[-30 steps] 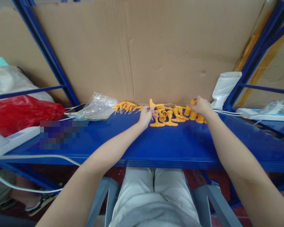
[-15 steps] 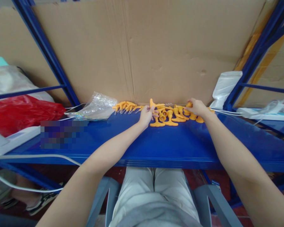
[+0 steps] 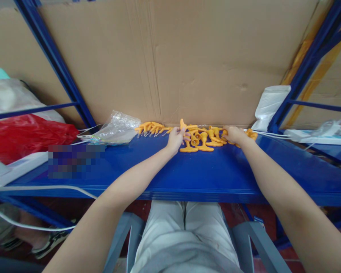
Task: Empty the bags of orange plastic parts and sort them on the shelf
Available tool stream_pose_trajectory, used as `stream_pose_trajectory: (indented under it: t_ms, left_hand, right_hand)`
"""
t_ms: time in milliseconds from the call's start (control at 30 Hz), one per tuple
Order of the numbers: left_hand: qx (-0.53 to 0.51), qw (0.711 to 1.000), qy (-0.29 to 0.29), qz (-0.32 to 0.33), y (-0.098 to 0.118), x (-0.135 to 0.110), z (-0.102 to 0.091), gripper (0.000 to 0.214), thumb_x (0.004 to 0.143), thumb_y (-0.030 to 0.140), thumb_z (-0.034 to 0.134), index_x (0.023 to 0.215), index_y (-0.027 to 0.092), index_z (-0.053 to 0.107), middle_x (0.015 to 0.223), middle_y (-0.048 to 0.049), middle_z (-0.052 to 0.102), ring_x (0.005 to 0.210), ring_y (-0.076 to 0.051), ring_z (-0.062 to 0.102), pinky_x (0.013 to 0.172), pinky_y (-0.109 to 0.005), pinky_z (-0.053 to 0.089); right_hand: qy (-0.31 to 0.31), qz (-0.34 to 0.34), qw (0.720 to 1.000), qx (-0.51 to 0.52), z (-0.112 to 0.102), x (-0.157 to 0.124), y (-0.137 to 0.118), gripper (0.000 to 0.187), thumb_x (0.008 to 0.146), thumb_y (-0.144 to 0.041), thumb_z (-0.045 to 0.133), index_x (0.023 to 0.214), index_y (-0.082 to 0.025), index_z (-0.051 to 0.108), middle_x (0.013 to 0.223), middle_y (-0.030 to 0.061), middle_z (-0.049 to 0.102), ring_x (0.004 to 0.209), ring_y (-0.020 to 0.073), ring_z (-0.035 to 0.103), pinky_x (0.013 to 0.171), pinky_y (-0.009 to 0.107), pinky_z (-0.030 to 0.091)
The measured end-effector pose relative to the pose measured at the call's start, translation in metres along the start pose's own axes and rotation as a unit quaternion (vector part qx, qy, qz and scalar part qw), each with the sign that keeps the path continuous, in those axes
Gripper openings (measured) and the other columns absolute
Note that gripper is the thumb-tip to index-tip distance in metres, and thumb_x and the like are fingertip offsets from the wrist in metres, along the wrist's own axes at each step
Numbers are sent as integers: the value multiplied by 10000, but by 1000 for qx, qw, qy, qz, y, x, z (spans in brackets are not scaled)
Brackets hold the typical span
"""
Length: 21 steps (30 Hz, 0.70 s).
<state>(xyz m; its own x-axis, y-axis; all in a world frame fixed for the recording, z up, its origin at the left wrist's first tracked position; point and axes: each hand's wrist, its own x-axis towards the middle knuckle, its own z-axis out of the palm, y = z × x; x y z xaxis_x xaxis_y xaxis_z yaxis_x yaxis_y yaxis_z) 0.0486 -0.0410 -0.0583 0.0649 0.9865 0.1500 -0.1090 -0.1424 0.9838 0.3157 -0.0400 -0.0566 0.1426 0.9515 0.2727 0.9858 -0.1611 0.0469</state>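
Observation:
My left hand [image 3: 175, 139] is closed, pinching an orange corkscrew handle [image 3: 182, 124] that sticks up above the fingertips. Just right of it lies a pile of orange T-shaped pieces [image 3: 205, 143], some with round hollow ends facing me. At the pile's right part, my right hand [image 3: 234, 135] has its fingers curled down among the orange pieces. Exactly what those fingers grip is hidden by the hand. To the left, orange corkscrews [image 3: 151, 127] with bare metal spirals lie in a row by the cardboard.
A clear plastic bag [image 3: 116, 129] lies left of the corkscrews on the blue shelf [image 3: 204, 174]. Cardboard [image 3: 204, 64] stands behind. A white packet [image 3: 272, 106] leans at the right post. Red plastic bag [image 3: 31, 134] and white cables are at the left.
My right hand has moved slightly left and down into the orange pieces, uncovering some at its right. My left hand stays in place with the corkscrew.

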Motion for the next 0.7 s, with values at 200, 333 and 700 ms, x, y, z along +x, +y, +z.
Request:
stream_pose_trajectory:
  t_ms: [200,333,700]
  left_hand:
    - [-8,1000,-5,3,1,-2,0,170,997,153,479,839,200,441,639,16,665,465,-94,628,400,-159,300]
    - [-9,1000,-14,6,1,-2,-1,205,1000,139,475,813,204,422,617,22,652,450,-84,613,398,-156,295]
    - [-19,1000,22,7,6,13,-12,168,943,259,610,889,201,462,695,-1,682,552,-125,679,459,-169,344]
  right_hand:
    - [-11,24,1000,-1,-4,-2,1,361,899,-337,587,1227,-220,682,1236,167,727,1174,339,667,937,482,503]
    - [-29,52,998,-8,-9,-6,-2,420,912,-374,595,1289,-198,655,1282,196,702,1202,363,655,987,534,477]
    - [-12,47,998,-28,-16,-10,-8,424,919,-343,542,1302,-183,633,1353,187,644,1225,343,622,1012,513,434]
